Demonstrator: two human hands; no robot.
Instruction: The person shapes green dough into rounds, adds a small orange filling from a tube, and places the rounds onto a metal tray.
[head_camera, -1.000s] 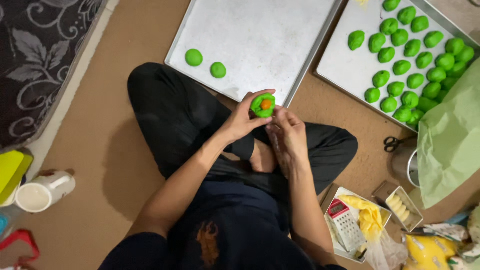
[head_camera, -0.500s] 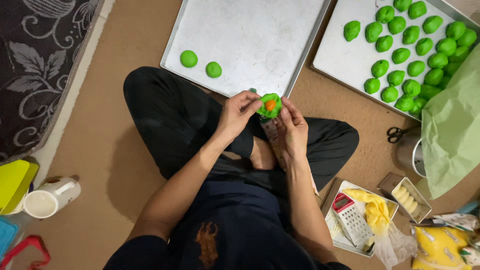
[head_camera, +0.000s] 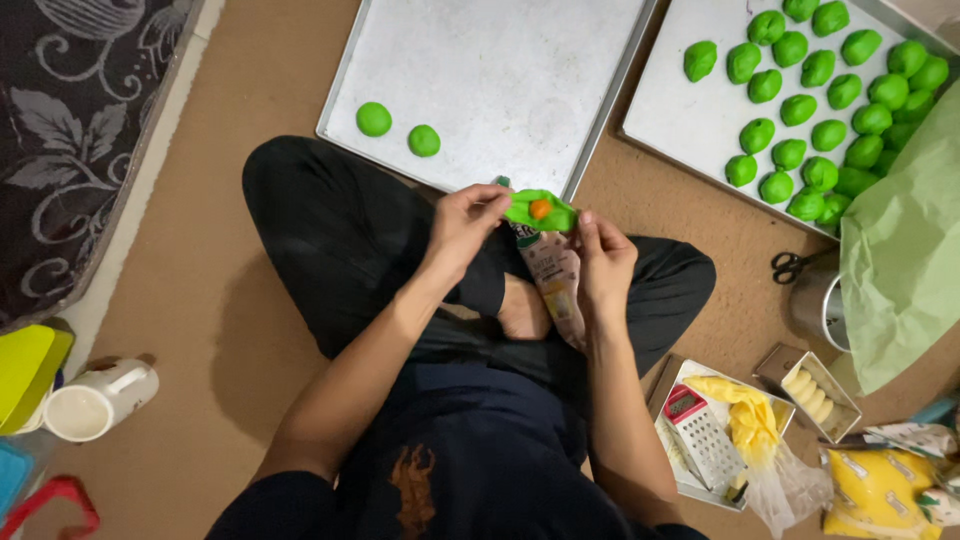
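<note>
Left tray (head_camera: 480, 60): mostly bare metal; only two green dough balls (head_camera: 398, 130) near its front-left corner, so a hand could pass over the rest freely. Right tray (head_camera: 680, 120): bare strip along its left side; packed rows of green balls (head_camera: 820, 100) fill the right part. Green cloth (head_camera: 900, 240) overlaps that tray's right edge. Floor (head_camera: 230, 250) left of the knee open up to the patterned mattress (head_camera: 70, 130). Right floor crowded: scissors (head_camera: 795, 265), metal cup (head_camera: 825, 305), grater (head_camera: 705, 435), small boxes.

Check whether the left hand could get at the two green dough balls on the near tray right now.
Probably not freely: the left hand is pinching the flattened green dough together with the right hand. The path to the two balls looks unobstructed.
</note>
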